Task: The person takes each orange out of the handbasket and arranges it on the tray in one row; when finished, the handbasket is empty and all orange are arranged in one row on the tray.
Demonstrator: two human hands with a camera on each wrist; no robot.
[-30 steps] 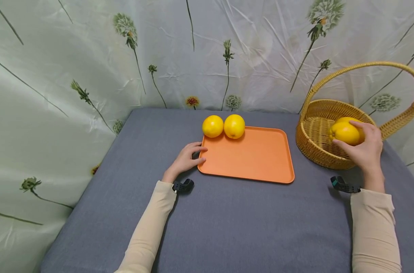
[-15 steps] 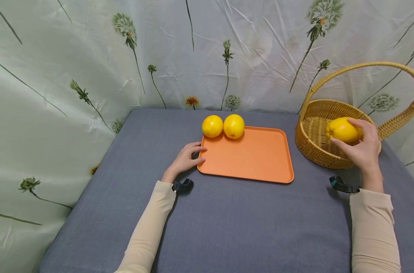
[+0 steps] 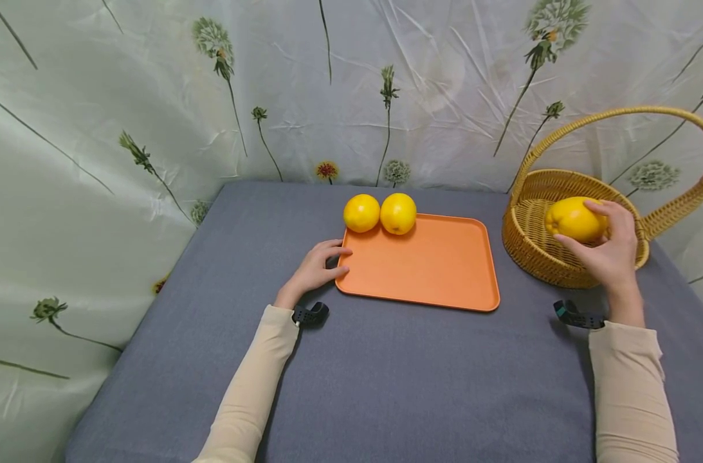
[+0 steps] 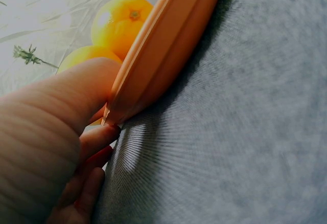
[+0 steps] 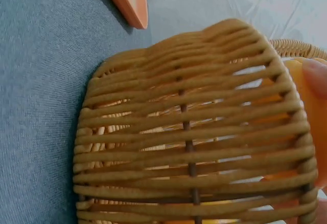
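Note:
In the head view my right hand holds an orange between thumb and fingers, over the right part of the wicker basket. The basket's woven side fills much of the right wrist view, with the held orange behind its rim. My left hand grips the left edge of an orange-coloured tray. In the left wrist view the thumb reaches over the tray's rim, and a fingertip touches its outer side. Two more oranges sit side by side at the tray's back left corner.
The basket's tall arched handle rises over the right hand. Grey cloth covers the table. A pale curtain with dandelion prints hangs behind and to the left. Each wrist wears a black band.
My right hand has moved slightly left within the basket, carrying the orange with it. The left hand, the tray and the two oranges on it have stayed in place.

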